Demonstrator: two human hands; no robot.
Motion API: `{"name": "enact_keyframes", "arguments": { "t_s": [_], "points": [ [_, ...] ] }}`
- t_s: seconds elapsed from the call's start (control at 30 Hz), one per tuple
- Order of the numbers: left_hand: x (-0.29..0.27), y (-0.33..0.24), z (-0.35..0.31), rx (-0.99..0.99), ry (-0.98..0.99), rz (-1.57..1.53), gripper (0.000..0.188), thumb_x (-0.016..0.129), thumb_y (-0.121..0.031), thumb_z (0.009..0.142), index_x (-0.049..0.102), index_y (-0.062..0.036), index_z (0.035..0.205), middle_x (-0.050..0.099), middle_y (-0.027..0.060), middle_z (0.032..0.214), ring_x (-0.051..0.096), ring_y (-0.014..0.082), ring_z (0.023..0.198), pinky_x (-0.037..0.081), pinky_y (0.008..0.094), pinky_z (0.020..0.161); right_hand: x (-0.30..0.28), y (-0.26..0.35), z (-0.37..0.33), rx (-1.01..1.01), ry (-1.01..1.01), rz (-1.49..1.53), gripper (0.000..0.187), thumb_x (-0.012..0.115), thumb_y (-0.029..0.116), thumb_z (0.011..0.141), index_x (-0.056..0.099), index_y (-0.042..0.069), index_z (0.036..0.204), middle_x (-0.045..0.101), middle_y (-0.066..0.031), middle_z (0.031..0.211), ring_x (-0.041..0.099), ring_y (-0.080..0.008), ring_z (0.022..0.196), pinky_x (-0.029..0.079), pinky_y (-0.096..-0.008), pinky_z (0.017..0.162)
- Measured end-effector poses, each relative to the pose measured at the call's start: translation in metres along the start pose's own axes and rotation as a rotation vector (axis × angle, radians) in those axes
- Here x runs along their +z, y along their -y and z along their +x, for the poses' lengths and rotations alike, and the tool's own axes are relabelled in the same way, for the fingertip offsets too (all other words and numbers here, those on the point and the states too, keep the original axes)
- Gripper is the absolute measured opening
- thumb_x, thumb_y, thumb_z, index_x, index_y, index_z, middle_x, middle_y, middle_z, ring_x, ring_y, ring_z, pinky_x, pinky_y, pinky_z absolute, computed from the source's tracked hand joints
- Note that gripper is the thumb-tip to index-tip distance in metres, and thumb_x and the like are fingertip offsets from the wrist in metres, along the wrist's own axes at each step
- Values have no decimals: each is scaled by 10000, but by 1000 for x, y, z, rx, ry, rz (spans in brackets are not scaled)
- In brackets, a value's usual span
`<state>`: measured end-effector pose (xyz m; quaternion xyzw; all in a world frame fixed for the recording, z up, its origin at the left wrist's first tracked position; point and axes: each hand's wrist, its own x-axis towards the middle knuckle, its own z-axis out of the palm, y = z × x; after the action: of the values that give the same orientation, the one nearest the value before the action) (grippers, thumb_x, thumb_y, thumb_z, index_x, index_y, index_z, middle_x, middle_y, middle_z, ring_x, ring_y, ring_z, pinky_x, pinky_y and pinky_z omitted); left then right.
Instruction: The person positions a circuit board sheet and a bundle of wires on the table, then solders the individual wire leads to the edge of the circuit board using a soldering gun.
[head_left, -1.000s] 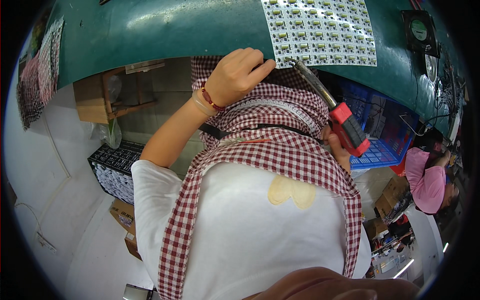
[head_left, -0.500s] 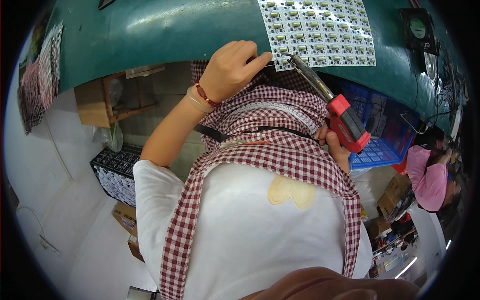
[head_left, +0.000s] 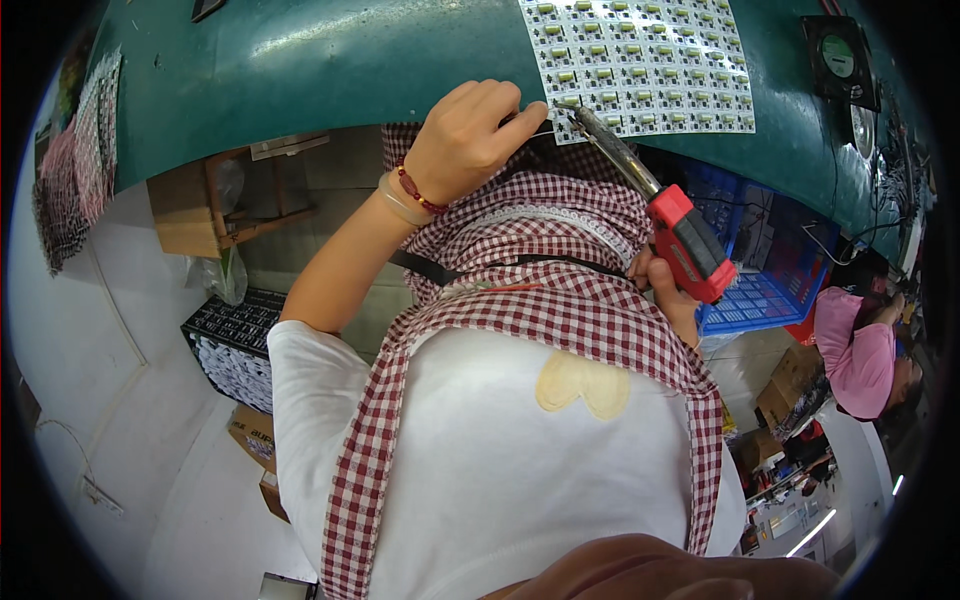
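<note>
At the bench's near edge lies a white sheet of small circuit boards (head_left: 640,75), with rows of yellow-green parts. My left hand (head_left: 475,135) is closed in a pinch at the sheet's near left corner; a thin wire-like line shows by its fingers, but what they grip is too small to make out. Below the bench edge, my right hand (head_left: 668,290) is wrapped round a red and black soldering iron (head_left: 692,245). The iron slants up and left, its thin tip at the sheet's corner board, close to my left fingertips.
The green bench (head_left: 400,70) spans the top. On its right stands a black device with a round face (head_left: 838,58). A blue plastic crate (head_left: 765,290) sits below the bench, and bundled wires (head_left: 85,170) hang at the far left. Another person in pink (head_left: 855,345) is at far right.
The soldering iron has shifted slightly left, its tip closer to my left fingertips. My left hand is nearly still, and its pinch stays closed.
</note>
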<state>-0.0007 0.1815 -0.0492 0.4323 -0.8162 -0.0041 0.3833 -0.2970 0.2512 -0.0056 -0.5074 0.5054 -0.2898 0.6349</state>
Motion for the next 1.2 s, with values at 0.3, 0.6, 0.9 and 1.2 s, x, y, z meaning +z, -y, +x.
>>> {"name": "enact_keyframes", "arguments": {
  "t_s": [0.3, 0.6, 0.9, 1.2],
  "points": [
    [2, 1, 0, -3, -17, -15, 233, 660, 11, 672, 642, -55, 895, 420, 32, 644, 448, 169, 546, 388, 283, 480, -4, -11, 6, -190, -61, -365, 103, 640, 106, 802, 625, 10, 836, 601, -71, 702, 588, -160, 630, 469, -276, 586],
    [1, -1, 1, 0, -11, 3, 214, 661, 15, 675, 639, -46, 879, 421, 36, 649, 452, 172, 551, 388, 289, 485, -7, -11, 1, -32, -81, -194, 123, 663, 88, 758, 635, 4, 844, 621, -77, 753, 605, -180, 630, 476, -282, 594],
    [2, 0, 1, 10, -8, 3, 213, 663, 10, 675, 634, -40, 880, 427, 37, 657, 455, 175, 557, 391, 293, 494, -5, -6, 1, -127, -78, -350, 173, 675, 102, 754, 630, 2, 888, 599, -93, 748, 597, -198, 659, 466, -287, 593],
    [0, -2, 3, 6, 10, 15, 187, 657, 3, 678, 633, -33, 860, 440, 35, 666, 463, 173, 559, 394, 290, 498, -4, 11, -3, -26, 17, 9, 126, 550, 137, 897, 567, 13, 881, 550, -35, 728, 515, -104, 657, 429, -247, 616]
  ]
}}
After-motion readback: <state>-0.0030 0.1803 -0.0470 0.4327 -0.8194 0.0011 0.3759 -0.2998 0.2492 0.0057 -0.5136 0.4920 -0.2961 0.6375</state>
